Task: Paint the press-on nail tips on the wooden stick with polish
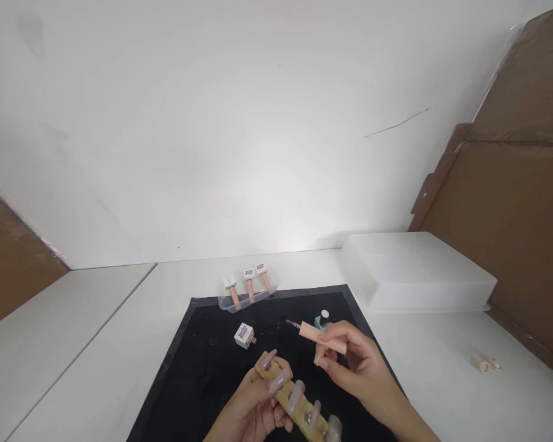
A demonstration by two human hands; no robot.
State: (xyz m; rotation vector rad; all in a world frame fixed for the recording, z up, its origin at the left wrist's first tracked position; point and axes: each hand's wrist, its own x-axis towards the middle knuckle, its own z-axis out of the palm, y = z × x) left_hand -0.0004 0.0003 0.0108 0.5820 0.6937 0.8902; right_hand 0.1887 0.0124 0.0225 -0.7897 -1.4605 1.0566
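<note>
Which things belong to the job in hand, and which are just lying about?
Seemingly in the job:
yellowish strip with nails (left hand)
pink brush cap (right hand)
uncapped white bottle
black mat

Seemingly lying about:
three pink-capped bottles in a clear tray
green bottle
white plastic box
small beige objects

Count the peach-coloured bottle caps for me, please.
4: the left cap, middle cap and right cap in the clear tray, and the brush cap in the right hand.

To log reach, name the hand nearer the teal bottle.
Right. In view, the right hand is just below the teal bottle; the left hand is farther, to its lower left.
</note>
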